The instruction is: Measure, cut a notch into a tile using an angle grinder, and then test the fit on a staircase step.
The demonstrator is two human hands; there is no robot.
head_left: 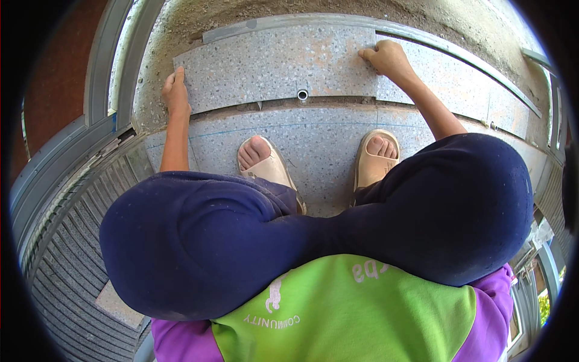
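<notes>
A long grey speckled stone tile lies across the far side, in front of the sandy ground. At its left end is my left hand, closed on the edge with the thumb along the top and the fingers hidden below. My right hand is closed at the tile's right end, fingers curled at the joint with a second speckled tile. A narrow dark gap runs along the first tile's near edge. A short round pipe end sticks up in a notch there.
My sandalled feet stand on a speckled floor slab marked with a blue line. A pale strip runs behind the tiles. Metal frames rise at the left, above ribbed panels. Another pipe stub sits at the right.
</notes>
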